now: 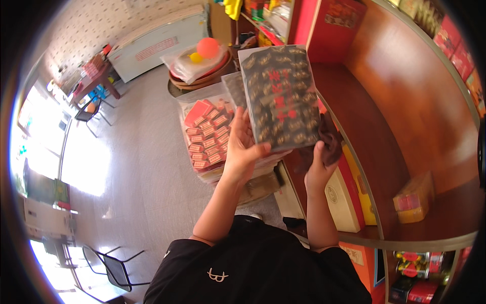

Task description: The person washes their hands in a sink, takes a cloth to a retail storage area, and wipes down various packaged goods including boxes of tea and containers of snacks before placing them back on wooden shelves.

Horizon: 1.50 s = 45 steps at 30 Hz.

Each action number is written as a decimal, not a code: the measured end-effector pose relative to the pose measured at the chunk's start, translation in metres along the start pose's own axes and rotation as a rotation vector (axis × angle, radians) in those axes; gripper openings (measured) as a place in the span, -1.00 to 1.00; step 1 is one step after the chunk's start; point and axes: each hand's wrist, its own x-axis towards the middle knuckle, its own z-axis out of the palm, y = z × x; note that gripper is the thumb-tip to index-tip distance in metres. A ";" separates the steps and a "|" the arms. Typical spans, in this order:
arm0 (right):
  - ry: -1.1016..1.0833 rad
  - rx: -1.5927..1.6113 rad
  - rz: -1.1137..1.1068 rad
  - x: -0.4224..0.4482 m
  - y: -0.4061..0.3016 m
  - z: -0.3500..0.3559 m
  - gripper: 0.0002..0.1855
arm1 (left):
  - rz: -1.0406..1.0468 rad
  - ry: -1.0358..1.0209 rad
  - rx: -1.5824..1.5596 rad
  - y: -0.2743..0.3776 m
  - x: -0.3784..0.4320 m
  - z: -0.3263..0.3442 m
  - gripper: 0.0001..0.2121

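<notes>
A flat, clear-wrapped package [281, 98] with a black, gold-patterned front and red writing is held up before me. My left hand [245, 142] grips its lower left corner, thumb across the front. A crumpled dark brown cloth [330, 142] is in my right hand [322, 167], at the package's lower right corner. Whether the right fingers also touch the package is hard to tell. Below and left, a clear plastic bag [193, 100] holds many small red packets [209, 142]. Another dark package [234, 88] lies partly hidden behind the held one.
Brown wooden shelves [379, 110] curve along the right, with a small box [414, 201] on one board. Large gift boxes [343, 193] stand below. Round trays [201, 81] bear plastic bags and balloons [207, 48]. A chest freezer [159, 41] and black chairs [115, 268] are farther off.
</notes>
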 end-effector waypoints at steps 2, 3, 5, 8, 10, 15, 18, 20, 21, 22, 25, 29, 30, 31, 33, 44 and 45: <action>-0.006 -0.058 -0.077 -0.005 -0.005 -0.030 -0.61 | -0.156 -0.150 -0.029 -0.005 -0.008 0.011 -0.03; 0.005 -0.073 -0.059 -0.012 -0.012 -0.040 -0.61 | -0.235 -0.224 -0.042 -0.007 -0.014 0.019 -0.04; -0.010 -0.152 -0.018 -0.022 -0.026 -0.058 -0.59 | -0.312 -0.203 -0.132 -0.022 -0.021 0.030 0.00; -0.045 -0.338 0.020 -0.032 -0.034 -0.100 -0.46 | -0.387 -0.254 -0.178 -0.051 -0.025 0.038 0.02; 0.114 -0.326 0.016 -0.033 -0.048 -0.121 -0.36 | -0.455 -0.285 -0.202 -0.070 -0.026 0.047 0.02; -0.127 -1.151 -0.285 -0.040 -0.097 -0.113 -0.05 | -0.578 -0.491 -0.183 -0.109 -0.039 0.065 0.05; -0.494 -1.361 -0.058 -0.048 -0.116 -0.114 0.05 | -0.551 -0.749 -0.154 -0.130 -0.044 0.073 0.12; -0.429 -1.499 -0.088 -0.043 -0.113 -0.128 0.07 | -0.658 -0.769 -0.180 -0.138 -0.058 0.079 0.12; -0.368 -1.533 -0.117 -0.038 -0.112 -0.135 0.04 | -0.733 -0.765 -0.177 -0.142 -0.064 0.077 0.12; -0.263 -1.496 -0.125 -0.032 -0.115 -0.143 -0.03 | -0.743 -0.900 0.069 -0.139 -0.063 0.080 0.11; -0.026 -1.495 -0.077 -0.018 -0.116 -0.178 -0.10 | -0.708 -0.936 -0.016 -0.155 -0.081 0.083 0.08; 0.047 -1.565 -0.046 -0.048 -0.116 -0.175 -0.11 | -0.791 -0.898 -0.127 -0.164 -0.094 0.083 0.06; -0.071 -1.491 -0.030 -0.063 -0.116 -0.168 -0.11 | -0.778 -0.851 -0.116 -0.160 -0.095 0.083 0.05; -0.189 -1.485 -0.031 -0.082 -0.113 -0.156 -0.12 | -0.810 -0.799 -0.265 -0.154 -0.094 0.093 0.07; -0.401 -1.382 0.029 -0.099 -0.117 -0.130 -0.15 | -0.762 -0.918 -0.113 -0.174 -0.092 0.067 0.03; -0.270 -1.403 -0.055 -0.012 -0.148 -0.173 -0.20 | -0.955 -1.023 -0.125 -0.160 -0.100 0.063 0.11; -0.263 -1.293 0.043 -0.005 -0.150 -0.170 -0.20 | -0.938 -1.053 -0.107 -0.155 -0.096 0.060 0.11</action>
